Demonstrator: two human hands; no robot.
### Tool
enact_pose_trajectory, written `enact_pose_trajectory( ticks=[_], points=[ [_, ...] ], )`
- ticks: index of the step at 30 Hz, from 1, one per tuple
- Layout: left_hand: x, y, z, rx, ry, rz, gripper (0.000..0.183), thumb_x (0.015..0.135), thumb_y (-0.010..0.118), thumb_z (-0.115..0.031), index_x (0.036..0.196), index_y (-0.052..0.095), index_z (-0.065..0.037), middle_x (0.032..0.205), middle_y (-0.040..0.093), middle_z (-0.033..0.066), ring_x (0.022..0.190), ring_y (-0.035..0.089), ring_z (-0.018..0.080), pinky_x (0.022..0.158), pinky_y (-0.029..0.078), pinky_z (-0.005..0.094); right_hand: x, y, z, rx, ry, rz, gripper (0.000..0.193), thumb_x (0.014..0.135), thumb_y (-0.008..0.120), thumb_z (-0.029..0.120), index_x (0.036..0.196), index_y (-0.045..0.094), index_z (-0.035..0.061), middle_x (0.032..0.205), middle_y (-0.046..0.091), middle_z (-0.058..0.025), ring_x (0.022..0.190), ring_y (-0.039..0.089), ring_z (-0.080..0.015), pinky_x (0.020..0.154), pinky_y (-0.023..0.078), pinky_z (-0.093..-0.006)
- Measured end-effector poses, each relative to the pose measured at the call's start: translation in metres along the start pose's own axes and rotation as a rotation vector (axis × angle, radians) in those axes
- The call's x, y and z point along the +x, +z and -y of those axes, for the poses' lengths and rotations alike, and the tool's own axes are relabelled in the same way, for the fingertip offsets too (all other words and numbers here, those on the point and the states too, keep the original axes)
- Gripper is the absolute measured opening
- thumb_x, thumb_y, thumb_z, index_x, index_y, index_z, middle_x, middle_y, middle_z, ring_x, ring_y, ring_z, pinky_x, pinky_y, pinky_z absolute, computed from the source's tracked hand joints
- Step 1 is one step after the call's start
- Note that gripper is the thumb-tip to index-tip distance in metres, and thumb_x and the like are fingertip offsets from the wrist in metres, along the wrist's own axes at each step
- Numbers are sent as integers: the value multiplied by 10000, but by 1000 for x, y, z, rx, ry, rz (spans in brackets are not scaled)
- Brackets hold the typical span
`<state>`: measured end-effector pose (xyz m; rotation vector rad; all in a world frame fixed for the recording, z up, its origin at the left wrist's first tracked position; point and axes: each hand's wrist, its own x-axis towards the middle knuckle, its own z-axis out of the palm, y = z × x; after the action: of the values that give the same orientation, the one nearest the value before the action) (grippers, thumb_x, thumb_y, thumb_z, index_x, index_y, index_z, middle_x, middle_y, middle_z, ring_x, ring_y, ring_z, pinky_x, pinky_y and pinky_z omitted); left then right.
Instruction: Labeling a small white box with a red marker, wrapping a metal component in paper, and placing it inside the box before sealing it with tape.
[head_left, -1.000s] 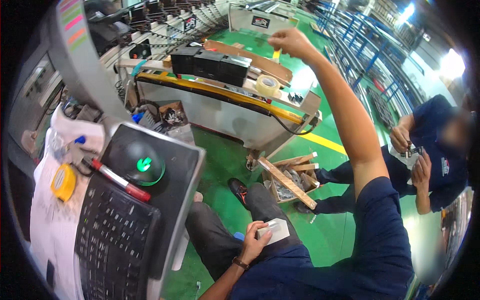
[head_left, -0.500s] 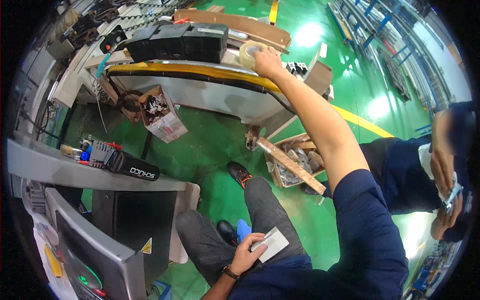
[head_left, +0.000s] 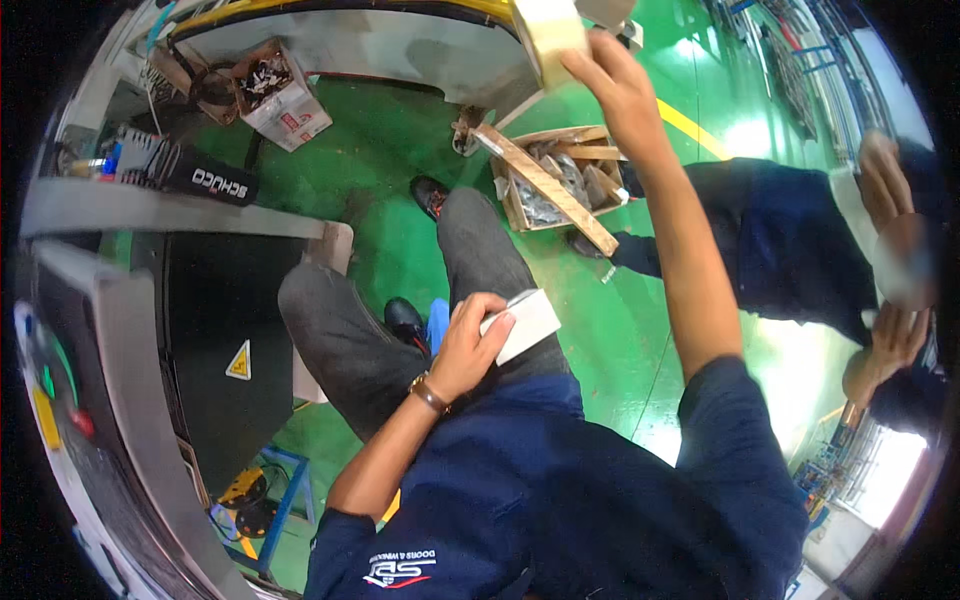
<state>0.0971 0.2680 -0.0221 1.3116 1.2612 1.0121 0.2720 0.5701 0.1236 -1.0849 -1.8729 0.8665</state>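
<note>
Head view: left grip (head_left: 468, 345) clasps white block (head_left: 528, 326), right grip (head_left: 624, 92) tape roll (head_left: 548, 38).

Wearer's hands: 2 (left hand (head_left: 470, 345), centre; right hand (head_left: 625, 95), upper right). Tape roll (head_left: 550, 42): 1, upper centre. White box (head_left: 532, 325): 1, centre. Cartons (head_left: 295, 125) (head_left: 514, 205): 2, upper left and upper centre. Wearer's shoes (head_left: 428, 195) (head_left: 404, 320): 2, upper centre and centre. Warning sign (head_left: 239, 362): 1, left. Watch (head_left: 428, 394): 1, lower centre. Co-worker's hands (head_left: 884, 185) (head_left: 897, 338): 2, right edge.

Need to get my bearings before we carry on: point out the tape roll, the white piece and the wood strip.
Tape roll (head_left: 551, 42): head view, on its pale yellow outer side.
White piece (head_left: 528, 328): head view, on its broad face.
Wood strip (head_left: 549, 188): head view, midway along its length.
</note>
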Motion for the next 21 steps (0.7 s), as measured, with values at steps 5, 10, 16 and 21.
enact_pose_trajectory(
  ticks=[5, 10, 16, 21],
  points=[
    [-37, 24, -13, 53, 130, -24, 245, 953, 756, -164, 1100, 629, -15, 1125, 674, 135, 1062, 620, 314, 949, 497, 410, -222, -27, 33, 544, 408, -248, 514, 956, 636, 282, 1357, 593, -37, 1233, 679, -104, 1125, 652, -197, 989, 510, -332],
    [-93, 22, -41, 235, 496, 156, 325, 815, 872, -146, 1043, 655, -65, 1322, 622, 140, 1250, 575, 366, 1056, 473, 469, -360, -46, 66, 703, 465, -360, 623, 940, 643, 336, 1443, 536, -16, 1270, 686, -118, 1103, 695, -227, 971, 545, -354],
    [-117, 17, -77, 371, 670, 311, 385, 732, 941, -200, 1028, 721, -92, 1425, 589, 145, 1345, 535, 388, 1105, 458, 488, -374, -43, 83, 843, 414, -411, 658, 913, 668, 343, 1458, 529, 1, 1291, 686, -133, 1106, 701, -256, 1031, 551, -398],
    [-116, 23, -75, 315, 539, 165, 345, 784, 906, -180, 1065, 735, -74, 1355, 659, 145, 1257, 612, 363, 1069, 489, 454, -377, -25, 78, 755, 373, -360, 486, 899, 707, 281, 1274, 588, -4, 1213, 691, -87, 1085, 679, -183, 965, 531, -333]
  ],
)
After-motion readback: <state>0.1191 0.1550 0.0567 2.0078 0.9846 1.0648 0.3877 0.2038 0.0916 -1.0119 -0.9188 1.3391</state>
